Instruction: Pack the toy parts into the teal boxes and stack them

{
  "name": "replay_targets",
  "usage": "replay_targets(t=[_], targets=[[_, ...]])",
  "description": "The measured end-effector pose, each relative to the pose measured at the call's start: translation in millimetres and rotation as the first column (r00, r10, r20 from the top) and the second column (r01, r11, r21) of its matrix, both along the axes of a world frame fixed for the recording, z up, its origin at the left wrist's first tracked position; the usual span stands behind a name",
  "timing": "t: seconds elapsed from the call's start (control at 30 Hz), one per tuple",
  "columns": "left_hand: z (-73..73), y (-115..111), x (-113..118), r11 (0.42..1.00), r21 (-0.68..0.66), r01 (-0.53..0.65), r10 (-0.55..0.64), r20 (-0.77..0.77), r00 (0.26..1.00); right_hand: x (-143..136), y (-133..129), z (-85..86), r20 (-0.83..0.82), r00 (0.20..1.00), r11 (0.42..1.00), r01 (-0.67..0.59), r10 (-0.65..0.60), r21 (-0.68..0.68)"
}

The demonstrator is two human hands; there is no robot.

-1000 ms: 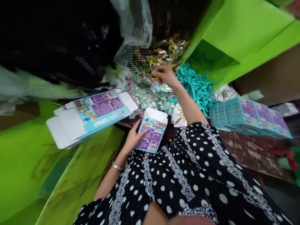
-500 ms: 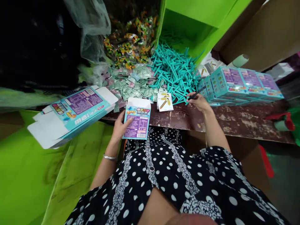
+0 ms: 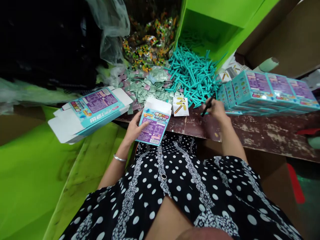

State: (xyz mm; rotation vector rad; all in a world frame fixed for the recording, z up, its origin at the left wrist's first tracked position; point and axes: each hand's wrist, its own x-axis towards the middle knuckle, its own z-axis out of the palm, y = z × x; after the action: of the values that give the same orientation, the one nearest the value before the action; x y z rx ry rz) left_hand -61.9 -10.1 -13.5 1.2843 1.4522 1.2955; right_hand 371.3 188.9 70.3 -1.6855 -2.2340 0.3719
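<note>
My left hand (image 3: 135,128) grips a small teal and purple box (image 3: 153,125) at its left edge, thumb on the printed face, white flap up. In my right hand (image 3: 215,108) is a thin black tool (image 3: 208,106), tilted, over the table's front part. Between the hands lies a stack of white cards (image 3: 180,106) with a pickaxe picture. Behind it spreads a heap of teal sticks (image 3: 195,76), with small pale green packets (image 3: 150,85) to its left.
Flattened-looking boxes (image 3: 92,108) lie at the left. Finished-looking teal boxes (image 3: 272,90) stand in rows at the right on the brown table (image 3: 260,133). Orange and green bagged pieces (image 3: 150,43) sit at the back beside a green bin (image 3: 215,33).
The view has shifted, so things sit further right. The box in my left hand has tilted, and the black tool in my right hand now points down toward the front left.
</note>
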Motion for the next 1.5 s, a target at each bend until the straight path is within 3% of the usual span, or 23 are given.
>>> replay_targets(t=[0.1,0.2,0.3,0.4,0.57,0.67,0.77,0.9,1.03,1.1,1.23,1.33,1.4,1.5], targets=[[3.3,7.6,12.7,0.995,0.034,0.089,-0.087,-0.044,0.995,-5.6,-4.1,31.1,-0.300,0.951,0.991,0.110,-0.082,0.078],[8.2,14.9,27.5,0.986,0.066,0.155,-0.148,-0.110,0.983,-34.8,-21.2,65.7,-0.554,0.832,0.998,0.008,0.028,0.062],[14.6,18.8,40.0,0.976,0.108,0.191,-0.172,-0.165,0.971,-77.1,-38.3,90.2,-0.526,0.841,0.983,-0.177,0.127,-0.045],[20.0,18.1,48.1,0.965,0.133,0.225,-0.201,-0.170,0.965,-113.3,-42.6,99.2,-0.467,0.864,0.937,-0.301,0.189,-0.177],[19.8,12.9,51.6,0.971,0.133,0.200,-0.186,-0.110,0.976,-125.9,-26.8,103.1,-0.404,0.877,0.875,-0.390,0.259,-0.287],[15.1,10.7,48.8,0.979,0.128,0.157,-0.148,-0.073,0.986,-110.9,-14.6,108.3,-0.258,0.909,0.888,-0.389,0.327,-0.245],[10.8,9.4,46.6,0.984,0.132,0.118,-0.112,-0.057,0.992,-100.2,-8.4,112.7,0.082,0.922,0.912,-0.356,0.379,-0.205],[9.1,9.7,49.2,0.984,0.156,0.083,-0.079,-0.034,0.996,-111.1,-16.5,116.1,0.531,0.771,0.934,-0.323,0.352,-0.150],[10.6,11.7,53.3,0.984,0.161,0.074,-0.070,-0.035,0.997,-140.3,-34.3,125.1,0.624,0.655,0.894,-0.411,0.425,-0.177],[11.4,12.3,54.4,0.982,0.172,0.076,-0.071,-0.035,0.997,-155.2,-37.4,132.6,0.576,0.617,0.830,-0.509,0.536,-0.226],[11.5,10.0,55.4,0.984,0.175,0.034,-0.037,0.013,0.999,-177.1,-21.9,144.6,0.278,0.519,0.588,-0.700,0.809,-0.406],[11.0,7.2,54.5,0.984,0.172,-0.035,0.022,0.074,0.997,-184.0,-2.4,144.2,0.040,0.528,0.464,-0.705,0.848,-0.537],[11.2,6.2,52.7,0.980,0.181,-0.078,0.059,0.110,0.992,-186.4,6.6,139.1,-0.081,0.582,0.446,-0.698,0.809,-0.560],[11.7,6.2,49.5,0.975,0.183,-0.123,0.099,0.137,0.986,-191.8,11.8,125.5,-0.170,0.641,0.485,-0.704,0.749,-0.518]])
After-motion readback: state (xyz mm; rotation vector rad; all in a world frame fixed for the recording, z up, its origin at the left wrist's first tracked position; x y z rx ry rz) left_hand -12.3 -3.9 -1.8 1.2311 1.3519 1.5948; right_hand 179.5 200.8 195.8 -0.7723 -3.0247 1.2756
